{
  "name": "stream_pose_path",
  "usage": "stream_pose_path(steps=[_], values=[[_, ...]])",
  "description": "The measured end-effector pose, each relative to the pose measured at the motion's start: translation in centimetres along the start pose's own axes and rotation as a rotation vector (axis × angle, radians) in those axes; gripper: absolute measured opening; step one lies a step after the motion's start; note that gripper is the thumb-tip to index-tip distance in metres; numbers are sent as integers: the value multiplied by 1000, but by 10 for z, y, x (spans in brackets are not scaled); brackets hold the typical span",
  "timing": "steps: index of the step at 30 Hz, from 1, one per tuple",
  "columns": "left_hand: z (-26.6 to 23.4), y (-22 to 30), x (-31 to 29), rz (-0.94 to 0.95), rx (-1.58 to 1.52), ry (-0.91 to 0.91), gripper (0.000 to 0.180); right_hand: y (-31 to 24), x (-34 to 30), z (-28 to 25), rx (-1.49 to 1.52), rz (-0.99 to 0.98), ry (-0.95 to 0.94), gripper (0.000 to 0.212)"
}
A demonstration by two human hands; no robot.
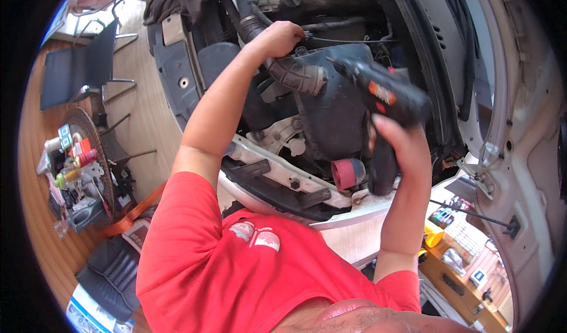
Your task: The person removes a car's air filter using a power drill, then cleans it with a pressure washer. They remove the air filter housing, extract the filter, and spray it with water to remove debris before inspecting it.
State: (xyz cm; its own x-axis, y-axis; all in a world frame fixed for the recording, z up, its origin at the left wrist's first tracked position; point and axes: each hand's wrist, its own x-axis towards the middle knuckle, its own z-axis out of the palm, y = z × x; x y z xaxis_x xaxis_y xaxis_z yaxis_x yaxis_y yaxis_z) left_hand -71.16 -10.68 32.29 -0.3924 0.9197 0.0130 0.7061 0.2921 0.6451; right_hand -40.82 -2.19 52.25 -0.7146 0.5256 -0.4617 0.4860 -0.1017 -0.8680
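Note:
My right hand point(400, 141) grips a black cordless drill point(387, 93) with an orange-marked body, slightly smeared by motion. Its thin bit points to the upper left, over a black plastic air filter box point(336, 114) in the engine bay. My left hand point(282, 39) reaches deep into the bay, resting by a ribbed black air intake hose point(295, 76). Its fingers curl at the end of a thin black cable point(354, 41); what they hold there is hidden. Below the box sits a red and blue cup-like cap point(348, 173), left of the drill's handle.
The car's white front frame point(283, 176) runs between my body and the engine. A raised hood point(520, 126) stands at the right. On the left are a dark chair point(80, 67) and a round table cluttered with bottles and small items point(77, 173). A wooden cabinet point(455, 280) stands lower right.

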Motion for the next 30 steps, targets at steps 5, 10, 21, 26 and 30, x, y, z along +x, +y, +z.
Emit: stream_pose_path(steps=[5, 10, 21, 26, 30], values=[[11, 7, -7, 20, 143, -144, 43, -17, 113, 30, -284, 167, -162, 39], [1, -2, 8, -20, 123, -344, 50, -16, 143, 52, -374, 195, -167, 40], [8, -9, 16, -13, 116, -306, 38, -20, 145, 61, -387, 186, -164, 45], [3, -4, 14, 0, 154, -303, 34, -21, 144, 63, -421, 170, -158, 43], [6, -9, 13, 23, 136, -289, 32, -19, 146, 64, -436, 171, -168, 43]])
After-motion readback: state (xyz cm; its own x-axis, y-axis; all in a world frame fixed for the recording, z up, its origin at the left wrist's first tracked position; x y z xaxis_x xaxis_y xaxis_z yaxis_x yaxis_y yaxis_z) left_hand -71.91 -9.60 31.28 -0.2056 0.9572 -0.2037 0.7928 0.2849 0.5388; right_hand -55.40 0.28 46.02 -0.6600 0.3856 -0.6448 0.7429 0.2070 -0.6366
